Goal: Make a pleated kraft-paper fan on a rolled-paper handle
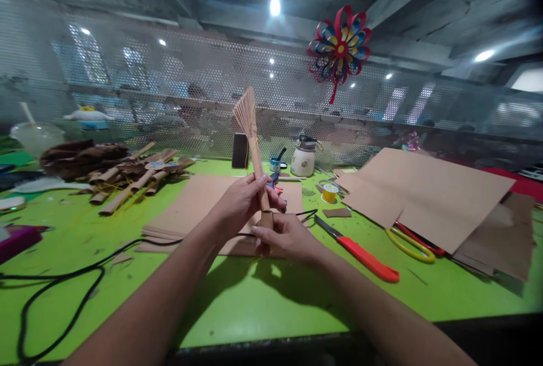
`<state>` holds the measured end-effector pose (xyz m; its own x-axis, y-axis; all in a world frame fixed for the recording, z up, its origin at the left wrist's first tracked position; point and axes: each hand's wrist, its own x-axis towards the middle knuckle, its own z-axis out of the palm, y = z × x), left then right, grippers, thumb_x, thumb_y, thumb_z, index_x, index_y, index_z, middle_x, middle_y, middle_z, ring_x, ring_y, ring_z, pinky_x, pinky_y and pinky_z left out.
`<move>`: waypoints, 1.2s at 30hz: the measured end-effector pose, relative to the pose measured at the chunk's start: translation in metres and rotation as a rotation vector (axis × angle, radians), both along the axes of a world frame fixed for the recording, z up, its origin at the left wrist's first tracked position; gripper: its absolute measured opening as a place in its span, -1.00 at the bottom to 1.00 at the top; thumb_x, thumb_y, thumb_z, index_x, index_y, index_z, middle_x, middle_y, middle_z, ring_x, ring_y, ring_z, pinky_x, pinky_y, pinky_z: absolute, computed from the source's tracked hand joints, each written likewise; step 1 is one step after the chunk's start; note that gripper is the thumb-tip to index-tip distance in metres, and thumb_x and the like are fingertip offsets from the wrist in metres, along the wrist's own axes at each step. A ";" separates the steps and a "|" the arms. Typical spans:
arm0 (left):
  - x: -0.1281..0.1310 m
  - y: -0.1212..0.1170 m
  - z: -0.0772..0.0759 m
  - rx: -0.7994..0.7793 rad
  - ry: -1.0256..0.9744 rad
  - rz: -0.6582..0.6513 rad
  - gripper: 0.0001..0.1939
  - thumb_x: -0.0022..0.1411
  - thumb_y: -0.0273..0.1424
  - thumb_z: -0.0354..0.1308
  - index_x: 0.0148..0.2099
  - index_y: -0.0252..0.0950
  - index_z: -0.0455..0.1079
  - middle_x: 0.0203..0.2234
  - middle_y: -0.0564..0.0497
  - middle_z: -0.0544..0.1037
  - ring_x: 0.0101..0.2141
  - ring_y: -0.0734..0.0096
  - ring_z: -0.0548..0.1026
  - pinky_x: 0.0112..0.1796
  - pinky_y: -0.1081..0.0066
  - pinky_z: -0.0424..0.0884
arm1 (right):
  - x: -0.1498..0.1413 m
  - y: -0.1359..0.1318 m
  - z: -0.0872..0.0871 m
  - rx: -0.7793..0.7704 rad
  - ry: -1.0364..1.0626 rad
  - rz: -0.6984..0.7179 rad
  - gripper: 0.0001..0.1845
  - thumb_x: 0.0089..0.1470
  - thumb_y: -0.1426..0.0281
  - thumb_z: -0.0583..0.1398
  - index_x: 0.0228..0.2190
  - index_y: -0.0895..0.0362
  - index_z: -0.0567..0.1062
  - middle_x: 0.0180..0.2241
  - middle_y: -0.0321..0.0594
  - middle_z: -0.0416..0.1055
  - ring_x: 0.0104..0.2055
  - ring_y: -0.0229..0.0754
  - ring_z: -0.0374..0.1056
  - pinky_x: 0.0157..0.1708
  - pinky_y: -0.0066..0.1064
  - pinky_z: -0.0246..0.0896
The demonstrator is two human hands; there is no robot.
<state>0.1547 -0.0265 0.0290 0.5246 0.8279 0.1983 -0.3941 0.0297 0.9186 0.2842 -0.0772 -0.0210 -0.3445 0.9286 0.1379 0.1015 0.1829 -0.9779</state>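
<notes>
A brown broom-shaped piece (256, 156) stood nearly upright above the middle of the table (237, 309), its pleated top fanned toward the left and a yellow thread tied around its neck. The person's left hand (242, 199) was closed around the lower part of the handle, thumb lying along it. Below, the right hand (291, 236) pinched a short brown tube (267, 219) between thumb and fingers. The handle's lower end was at the tube's mouth; whether it had gone inside could not be told.

Beneath the hands lay a stack of brown sheets (182, 207), with a black cable (102, 258) running across the left side of the table. To the right were a red-handled knife (367, 257), a yellow spool (330, 192), yellow-handled scissors (409, 247) and larger brown sheets (432, 185). At the left, rolled brown pieces (138, 182) were heaped together. Behind, a flower-shaped ornament (340, 49) hung before a perforated metal screen (190, 66).
</notes>
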 end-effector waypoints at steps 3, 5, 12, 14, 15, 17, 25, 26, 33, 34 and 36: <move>-0.001 0.001 -0.001 0.006 -0.008 0.011 -0.92 0.33 -0.43 0.00 -0.22 -0.35 0.26 -0.54 -0.05 0.55 -0.42 0.27 0.60 -0.29 0.33 0.50 | -0.001 0.002 -0.005 -0.053 0.035 0.003 -0.46 -0.15 -0.07 0.28 -0.51 0.17 0.36 -0.59 -0.28 0.41 -0.56 -0.29 0.34 -0.47 -0.42 0.29; -0.002 -0.001 0.001 0.009 -0.006 0.015 -0.92 0.34 -0.43 0.00 -0.22 -0.35 0.26 -0.52 -0.07 0.56 -0.41 0.26 0.60 -0.28 0.31 0.51 | -0.002 0.004 -0.009 -0.072 0.048 0.008 -0.44 -0.17 -0.09 0.29 -0.53 0.17 0.36 -0.60 -0.28 0.41 -0.57 -0.29 0.33 -0.47 -0.41 0.29; -0.003 -0.015 0.001 -0.002 0.032 0.014 -0.90 0.34 -0.41 0.00 -0.24 -0.33 0.26 -0.53 -0.05 0.56 -0.39 0.23 0.61 -0.31 0.29 0.52 | -0.004 0.003 -0.009 -0.044 0.031 0.037 -0.47 -0.15 -0.07 0.28 -0.50 0.18 0.42 -0.61 -0.30 0.39 -0.58 -0.28 0.33 -0.50 -0.42 0.25; -0.003 -0.016 -0.001 0.000 0.034 0.024 -0.86 0.34 -0.39 0.01 -0.27 -0.34 0.29 -0.53 -0.05 0.55 -0.38 0.22 0.61 -0.31 0.30 0.53 | -0.004 0.003 -0.009 -0.050 0.027 0.031 -0.50 -0.15 -0.03 0.30 -0.49 0.18 0.43 -0.63 -0.32 0.38 -0.60 -0.29 0.31 -0.53 -0.43 0.23; -0.004 -0.016 -0.003 0.001 0.031 0.028 -0.84 0.34 -0.38 0.01 -0.28 -0.35 0.30 -0.52 -0.05 0.55 -0.37 0.22 0.61 -0.31 0.30 0.53 | -0.004 0.003 -0.009 -0.050 0.027 0.028 -0.50 -0.15 -0.02 0.31 -0.50 0.19 0.44 -0.64 -0.32 0.37 -0.61 -0.29 0.31 -0.54 -0.43 0.23; -0.006 -0.013 -0.007 -0.012 0.010 0.024 -0.83 0.34 -0.37 0.01 -0.28 -0.36 0.31 -0.52 -0.05 0.54 -0.38 0.22 0.60 -0.31 0.29 0.53 | -0.004 0.005 -0.012 -0.046 0.037 0.025 -0.51 -0.16 -0.01 0.32 -0.52 0.20 0.43 -0.66 -0.32 0.36 -0.62 -0.29 0.30 -0.56 -0.43 0.22; -0.014 -0.009 -0.015 -0.071 -0.033 -0.043 -0.84 0.33 -0.37 0.01 -0.25 -0.35 0.33 -0.51 -0.06 0.54 -0.43 0.26 0.58 -0.35 0.26 0.53 | -0.007 0.006 -0.020 -0.037 0.117 0.019 -0.56 -0.16 0.10 0.36 -0.43 0.23 0.46 -0.60 -0.29 0.40 -0.60 -0.30 0.31 -0.54 -0.40 0.28; -0.015 -0.010 -0.015 -0.069 -0.032 -0.047 -0.84 0.33 -0.37 0.01 -0.25 -0.36 0.33 -0.51 -0.07 0.54 -0.43 0.27 0.58 -0.34 0.27 0.53 | -0.007 0.006 -0.020 -0.037 0.127 0.009 -0.56 -0.15 0.12 0.36 -0.40 0.23 0.46 -0.59 -0.29 0.40 -0.60 -0.30 0.31 -0.53 -0.40 0.29; -0.016 -0.010 -0.013 -0.056 0.017 0.029 -0.88 0.31 -0.38 0.04 -0.27 -0.33 0.29 -0.55 -0.04 0.54 -0.49 0.32 0.55 -0.38 0.32 0.52 | -0.010 0.006 -0.023 -0.030 0.100 -0.085 -0.67 -0.12 0.21 0.35 -0.41 0.23 0.49 -0.56 -0.29 0.39 -0.55 -0.29 0.30 -0.45 -0.36 0.31; -0.015 -0.009 -0.014 -0.058 0.034 0.057 -0.88 0.31 -0.38 0.05 -0.27 -0.32 0.29 -0.56 -0.02 0.53 -0.50 0.33 0.55 -0.39 0.32 0.52 | -0.010 0.007 -0.024 -0.024 0.118 -0.097 -0.67 -0.12 0.23 0.34 -0.37 0.22 0.50 -0.53 -0.29 0.40 -0.52 -0.29 0.30 -0.43 -0.35 0.31; -0.015 -0.007 -0.014 -0.051 0.062 0.107 -0.88 0.31 -0.39 0.05 -0.29 -0.31 0.27 -0.58 0.00 0.52 -0.52 0.35 0.54 -0.41 0.35 0.51 | -0.011 0.008 -0.025 0.004 0.170 -0.109 -0.61 -0.11 0.30 0.34 -0.20 0.17 0.51 -0.41 -0.27 0.43 -0.44 -0.27 0.32 -0.35 -0.34 0.31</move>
